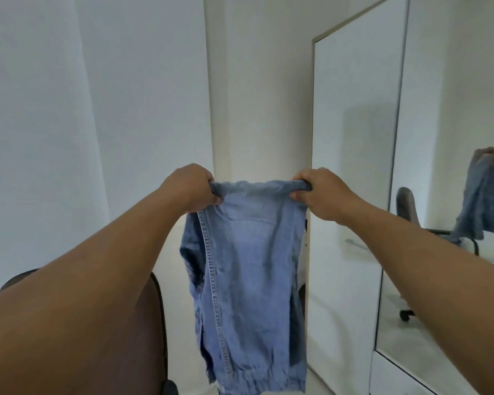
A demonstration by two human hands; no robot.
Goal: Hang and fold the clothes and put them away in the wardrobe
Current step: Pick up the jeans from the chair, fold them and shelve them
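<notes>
Denim shirt (248,280) is hanging full length in the air, just left of the mirror (354,166), w/ its top edge stretched flat. Left hand (193,188) and right hand (322,192) are each gripping a top corner, fingers curled round the cloth, prob. to let it drop straight before folding. Chair (151,323) is sitting below-left of the mirror.
</notes>
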